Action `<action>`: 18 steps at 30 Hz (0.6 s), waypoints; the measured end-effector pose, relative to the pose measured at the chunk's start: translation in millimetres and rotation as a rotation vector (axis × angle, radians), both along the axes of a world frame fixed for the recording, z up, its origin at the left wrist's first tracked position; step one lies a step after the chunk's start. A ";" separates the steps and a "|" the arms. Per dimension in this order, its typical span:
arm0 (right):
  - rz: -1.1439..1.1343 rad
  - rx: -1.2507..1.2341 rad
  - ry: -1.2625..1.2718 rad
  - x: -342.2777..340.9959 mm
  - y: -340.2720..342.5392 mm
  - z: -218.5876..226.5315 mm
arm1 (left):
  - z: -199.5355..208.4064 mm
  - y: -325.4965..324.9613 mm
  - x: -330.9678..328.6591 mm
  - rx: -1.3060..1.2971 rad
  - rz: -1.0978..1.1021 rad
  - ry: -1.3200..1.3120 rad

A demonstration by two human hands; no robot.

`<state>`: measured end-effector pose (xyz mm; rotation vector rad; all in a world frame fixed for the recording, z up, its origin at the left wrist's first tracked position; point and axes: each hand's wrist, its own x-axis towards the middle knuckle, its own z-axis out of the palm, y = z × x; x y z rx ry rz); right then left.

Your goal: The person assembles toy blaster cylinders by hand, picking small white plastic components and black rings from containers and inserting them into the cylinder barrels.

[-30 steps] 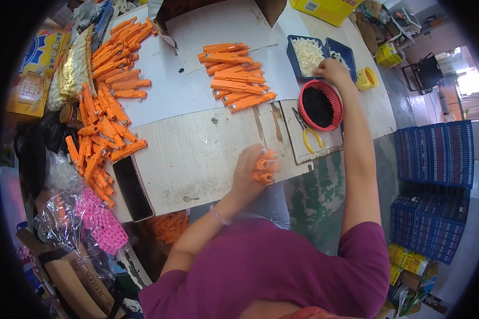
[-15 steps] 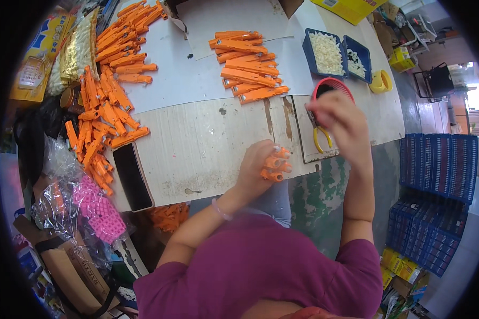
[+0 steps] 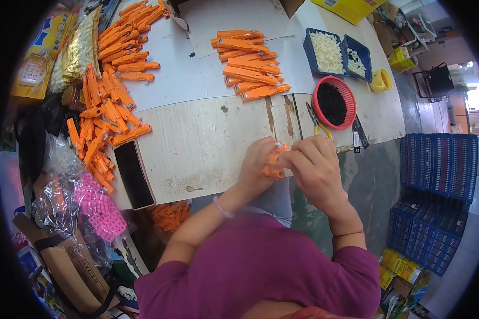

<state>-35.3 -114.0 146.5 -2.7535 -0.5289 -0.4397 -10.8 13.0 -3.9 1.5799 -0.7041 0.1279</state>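
Observation:
Above the table's front edge, my left hand (image 3: 258, 164) is closed round several short orange plastic tubes (image 3: 273, 171), their open ends turned toward my right hand. A whitish bit shows at the top of this bunch. My right hand (image 3: 315, 169) meets the bunch from the right, thumb and fingers pinched at the tube ends. Whatever sits between those fingertips is hidden. Beyond it stands a red basket (image 3: 348, 91) of small black pieces (image 3: 332, 105). Yellow-handled pliers (image 3: 319, 125) lie against the basket's left side.
Orange plastic pieces form a stack (image 3: 253, 69) at the table's far middle and a long heap (image 3: 104, 114) at left. A phone (image 3: 133, 175) lies near the front-left edge. Blue trays (image 3: 325, 52) hold white pieces, beside a yellow ring-shaped object (image 3: 380, 81). Blue crates (image 3: 436, 165) stand at right.
My right hand has come down from in front of the red basket to the orange tubes in my left hand. The basket is uncovered now. My left hand stays nearly in place.

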 end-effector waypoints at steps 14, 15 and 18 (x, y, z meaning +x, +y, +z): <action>-0.020 -0.030 -0.031 -2.3 4.7 -1.1 | 0.1 -1.3 0.9 0.002 -0.008 0.003; -0.033 -0.038 -0.032 -2.1 5.7 -1.6 | -0.5 -1.1 0.7 0.003 -0.008 0.004; -0.054 0.040 0.029 -2.6 8.3 -2.0 | -2.4 -1.4 0.6 -0.022 0.002 0.001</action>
